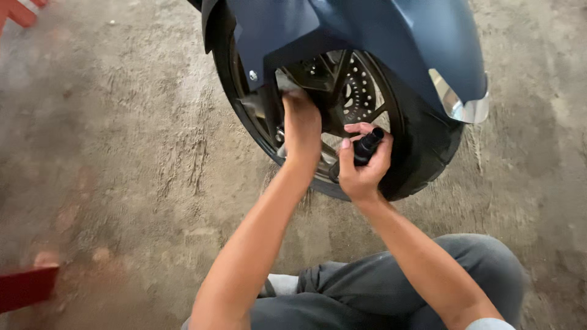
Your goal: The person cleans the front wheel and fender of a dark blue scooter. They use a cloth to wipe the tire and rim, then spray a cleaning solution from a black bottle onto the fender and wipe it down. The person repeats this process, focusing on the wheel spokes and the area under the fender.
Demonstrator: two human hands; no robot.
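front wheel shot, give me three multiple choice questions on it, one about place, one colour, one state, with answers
1. Where is the left hand?
A. on the floor
B. at the wheel beside the fork
C. on the knee

2. What colour is the mudguard?
A. dark blue
B. yellow
C. white

3. What is the right hand doing?
A. lying open
B. pointing away
C. gripping a black tool

Answers:
1 B, it reaches in among the spokes.
2 A, the panel over the tyre is blue.
3 C, fingers wrap round the handle.

Bare forearms, grey trousers [391, 287], pale sleeve edge [489, 324]
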